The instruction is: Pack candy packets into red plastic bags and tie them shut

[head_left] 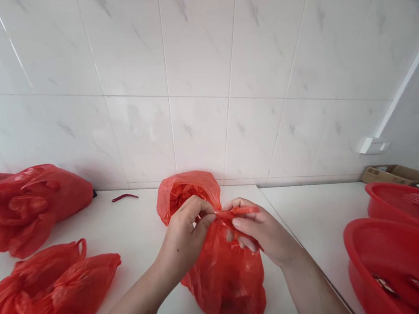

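Note:
A filled red plastic bag [230,284] rests on the white table in front of me, its top gathered and twisted between my hands. My left hand [189,234] pinches the gathered plastic with thumb and forefinger. Curled around a twisted strip of the same bag is my right hand [254,227], its thumb pressed on the strip. Behind my left hand stands another red plastic bag [193,178] with its mouth open and crumpled plastic inside. What the filled bag contains cannot be made out.
Several red plastic bags [59,297] lie at the left, with a larger red bag [63,187] behind them. A small red strip [124,197] lies near the tiled wall. Red plastic baskets [356,241] stand at the right, before a cardboard box [402,175]. A socket [374,145] is on the wall.

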Available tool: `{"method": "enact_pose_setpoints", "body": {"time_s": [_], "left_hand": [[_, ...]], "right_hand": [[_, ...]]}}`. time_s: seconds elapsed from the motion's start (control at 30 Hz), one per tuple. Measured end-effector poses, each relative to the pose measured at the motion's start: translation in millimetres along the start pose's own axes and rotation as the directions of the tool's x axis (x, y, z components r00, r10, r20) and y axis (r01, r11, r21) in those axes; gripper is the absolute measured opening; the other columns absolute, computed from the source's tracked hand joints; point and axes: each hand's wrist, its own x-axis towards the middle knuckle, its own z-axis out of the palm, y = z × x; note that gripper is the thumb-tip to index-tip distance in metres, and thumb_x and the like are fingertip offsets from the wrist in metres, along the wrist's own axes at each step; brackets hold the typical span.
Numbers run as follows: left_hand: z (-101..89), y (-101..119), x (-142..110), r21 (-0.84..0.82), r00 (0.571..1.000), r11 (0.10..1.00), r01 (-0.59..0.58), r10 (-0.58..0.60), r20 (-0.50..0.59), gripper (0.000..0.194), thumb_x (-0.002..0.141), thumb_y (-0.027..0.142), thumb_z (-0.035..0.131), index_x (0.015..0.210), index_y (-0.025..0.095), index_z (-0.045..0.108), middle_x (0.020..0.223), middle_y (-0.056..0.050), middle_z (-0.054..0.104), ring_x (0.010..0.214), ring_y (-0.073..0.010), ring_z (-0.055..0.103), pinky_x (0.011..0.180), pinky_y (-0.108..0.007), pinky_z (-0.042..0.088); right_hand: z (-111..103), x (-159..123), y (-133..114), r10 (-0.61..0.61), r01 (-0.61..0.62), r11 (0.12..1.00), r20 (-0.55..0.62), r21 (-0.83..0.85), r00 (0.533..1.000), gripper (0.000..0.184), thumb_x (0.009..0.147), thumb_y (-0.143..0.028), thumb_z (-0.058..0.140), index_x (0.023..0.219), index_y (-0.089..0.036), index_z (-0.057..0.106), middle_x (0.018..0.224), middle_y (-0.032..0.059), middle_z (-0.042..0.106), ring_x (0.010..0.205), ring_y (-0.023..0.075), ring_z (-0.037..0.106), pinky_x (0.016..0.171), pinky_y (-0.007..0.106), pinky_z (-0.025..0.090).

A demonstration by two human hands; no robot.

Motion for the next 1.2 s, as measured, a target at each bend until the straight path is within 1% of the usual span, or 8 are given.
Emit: {"method": "enact_pose_setpoints", "body": {"time_s": [0.2, 0.33, 0.4, 0.6, 0.77, 0.9, 1.0, 1.2], "left_hand": [[5.0, -9.0, -1.2, -0.330, 0.961, 0.906, 0.267, -0.224, 0.163, 0.013, 0.092, 0.027, 0.043, 0.081, 0.021, 0.045, 0.094, -0.001, 0.056, 0.087, -0.0139, 0.053, 0.072, -0.025, 0.041], [6.9, -13.3, -2.1, -0.371, 0.944, 0.871, 0.321, -0.262, 0.202, 0.017, 0.092, 0.034, 0.043, 0.081, 0.021, 0.044, 0.067, 0.006, 0.042, 0.058, -0.0084, 0.037, 0.054, -0.020, 0.031], [6.5, -11.3, -2.3, -0.385, 0.943, 0.863, 0.328, -0.276, 0.185, 0.017, 0.092, 0.033, 0.042, 0.080, 0.021, 0.043, 0.065, 0.007, 0.038, 0.055, -0.0077, 0.032, 0.050, -0.019, 0.027], [4.6, 0.4, -4.8, -0.251, 0.966, 0.937, 0.242, -0.210, 0.150, 0.015, 0.089, 0.020, 0.043, 0.074, 0.020, 0.044, 0.064, 0.006, 0.043, 0.056, -0.0085, 0.035, 0.052, -0.020, 0.030], [2.0, -3.1, -9.0, -0.076, 0.981, 0.987, 0.143, -0.131, 0.140, 0.014, 0.087, 0.014, 0.041, 0.075, 0.021, 0.046, 0.076, 0.002, 0.054, 0.069, -0.0128, 0.049, 0.063, -0.025, 0.040], [-3.1, -8.4, -15.3, -0.002, 0.991, 0.997, 0.076, -0.075, 0.111, 0.015, 0.087, 0.011, 0.041, 0.076, 0.021, 0.045, 0.107, -0.004, 0.056, 0.101, -0.0183, 0.053, 0.084, -0.033, 0.043], [-10.2, -7.4, -24.3, 0.051, 0.983, 0.998, 0.041, -0.049, 0.177, 0.018, 0.086, 0.008, 0.040, 0.075, 0.021, 0.045, 0.114, -0.005, 0.053, 0.110, -0.0197, 0.050, 0.088, -0.034, 0.043], [-28.1, -4.2, -52.9, 0.042, 0.927, 0.998, -0.048, 0.029, 0.374, 0.021, 0.083, 0.002, 0.038, 0.076, 0.022, 0.043, 0.108, -0.003, 0.057, 0.103, -0.0156, 0.055, 0.082, -0.026, 0.045]], "right_hand": [[-6.5, -1.4, 4.6, -0.078, 0.075, 0.994, 0.032, 0.082, 0.996, 0.065, 0.093, -0.057, 0.019, 0.114, -0.017, 0.065, 0.070, 0.0024, 0.056, 0.053, 0.0109, 0.040, 0.072, 0.036, 0.045], [-2.5, -1.6, 1.6, -0.050, 0.053, 0.993, 0.031, -0.101, 0.998, 0.035, 0.086, -0.037, 0.051, 0.117, -0.026, 0.063, 0.085, 0.0009, 0.059, 0.068, 0.0123, 0.053, 0.076, 0.032, 0.046], [0.9, 1.1, 1.9, -0.032, 0.026, 0.977, -0.028, -0.213, 0.999, 0.043, 0.079, -0.026, 0.059, 0.122, -0.032, 0.057, 0.089, -0.0013, 0.059, 0.077, 0.0136, 0.057, 0.076, 0.031, 0.046], [6.5, 15.4, 14.0, -0.097, -0.118, 0.842, -0.362, -0.527, 0.927, 0.020, 0.076, -0.025, 0.056, 0.092, -0.028, 0.068, 0.075, -0.0031, 0.064, 0.063, 0.0123, 0.055, 0.057, 0.026, 0.041], [4.3, 10.9, 8.0, -0.057, -0.020, 0.939, -0.213, -0.343, 0.975, 0.039, 0.072, -0.011, 0.047, 0.102, -0.028, 0.067, 0.094, -0.0015, 0.067, 0.078, 0.0131, 0.060, 0.068, 0.026, 0.045], [1.6, 5.6, 3.0, -0.022, 0.015, 0.996, -0.087, -0.083, 0.996, 0.030, 0.076, -0.018, 0.052, 0.102, -0.024, 0.066, 0.095, 0.0002, 0.065, 0.079, 0.0126, 0.058, 0.074, 0.027, 0.045], [-1.7, 10.0, 11.0, 0.018, -0.027, 0.998, -0.170, -0.053, 0.985, 0.023, 0.079, -0.025, 0.052, 0.096, -0.020, 0.067, 0.077, -0.0006, 0.063, 0.066, 0.0112, 0.054, 0.068, 0.027, 0.044], [-23.6, 38.0, 60.1, 0.003, -0.113, 0.949, -0.349, -0.294, 0.937, 0.023, 0.071, -0.019, 0.049, 0.088, -0.018, 0.064, 0.069, -0.0030, 0.059, 0.063, 0.0122, 0.054, 0.061, 0.026, 0.042]]}}
